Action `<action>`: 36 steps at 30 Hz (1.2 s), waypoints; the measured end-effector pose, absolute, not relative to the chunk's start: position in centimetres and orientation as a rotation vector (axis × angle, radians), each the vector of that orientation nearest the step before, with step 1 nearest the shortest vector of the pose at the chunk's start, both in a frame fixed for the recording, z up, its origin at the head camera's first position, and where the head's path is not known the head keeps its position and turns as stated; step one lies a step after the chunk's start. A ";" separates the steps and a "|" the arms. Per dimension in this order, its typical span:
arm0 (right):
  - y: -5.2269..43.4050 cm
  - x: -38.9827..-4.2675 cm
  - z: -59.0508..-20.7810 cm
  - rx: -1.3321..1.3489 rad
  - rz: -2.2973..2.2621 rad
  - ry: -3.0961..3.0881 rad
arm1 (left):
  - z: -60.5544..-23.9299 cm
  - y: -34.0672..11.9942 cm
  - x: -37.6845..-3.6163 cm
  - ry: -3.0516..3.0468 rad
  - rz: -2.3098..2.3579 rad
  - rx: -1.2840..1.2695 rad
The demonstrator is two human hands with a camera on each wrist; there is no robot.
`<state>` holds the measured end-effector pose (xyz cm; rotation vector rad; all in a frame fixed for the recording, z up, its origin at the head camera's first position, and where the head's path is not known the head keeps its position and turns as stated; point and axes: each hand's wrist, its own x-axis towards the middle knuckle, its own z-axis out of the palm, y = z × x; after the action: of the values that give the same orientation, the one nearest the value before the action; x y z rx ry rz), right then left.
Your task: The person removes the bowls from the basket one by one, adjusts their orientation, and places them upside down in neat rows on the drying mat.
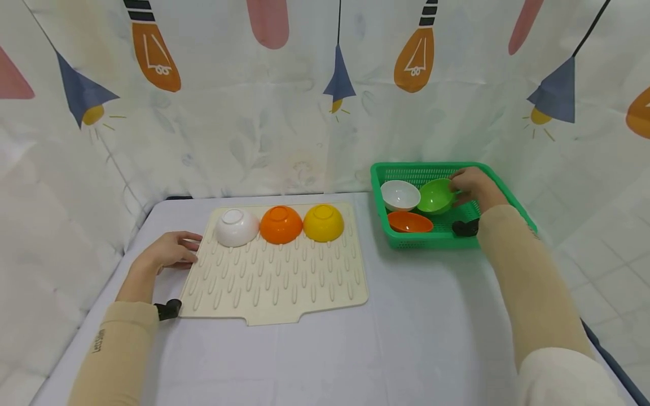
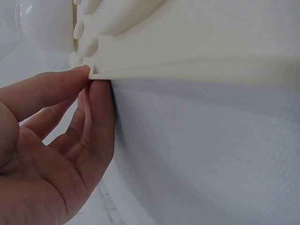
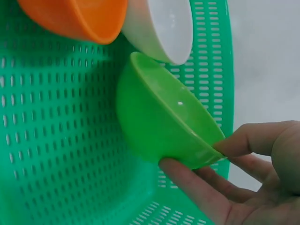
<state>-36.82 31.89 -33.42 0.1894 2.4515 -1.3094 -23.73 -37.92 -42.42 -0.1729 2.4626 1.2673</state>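
Observation:
My left hand [image 1: 170,251] pinches the left edge of a cream ridged drying mat [image 1: 284,282], thumb on top and fingertips beneath in the left wrist view. Along the mat's far side sit a white bowl [image 1: 237,227], an orange bowl [image 1: 281,224] and a yellow bowl [image 1: 323,223], all upside down. Over at the right, my right hand [image 1: 476,187] holds a green bowl [image 3: 154,117] by its rim, thumb at the lip and fingers against the outside. That bowl is tilted inside a green basket [image 1: 431,243], close beside a second white bowl [image 1: 400,195].
Another orange bowl [image 3: 86,18] lies tilted in the basket, near its front wall. White cloth [image 1: 345,355] covers the table in front of the mat. A printed curtain [image 1: 284,124] hangs directly behind the mat and basket.

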 end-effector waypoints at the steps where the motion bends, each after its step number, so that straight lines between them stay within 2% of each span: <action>1: 32.1 -36.7 -33.3 0.188 -1.306 2.466 | -42.3 -37.8 -23.7 2.463 1.263 -0.174; 9: 33.9 -36.6 -32.8 0.188 -1.300 2.544 | -42.2 -37.6 -23.6 2.466 1.263 -0.170; 17: 33.3 -35.8 -31.0 0.117 -1.507 2.420 | -42.4 -37.8 -23.8 2.461 1.262 -0.165; 36: 25.5 -33.1 -29.5 -0.064 -1.791 2.202 | -42.7 -38.0 -23.7 2.480 1.250 -0.175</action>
<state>-33.06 25.52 -29.53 -0.0637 2.2020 -1.7913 -23.71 -38.00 -42.72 -0.1745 2.4803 1.2504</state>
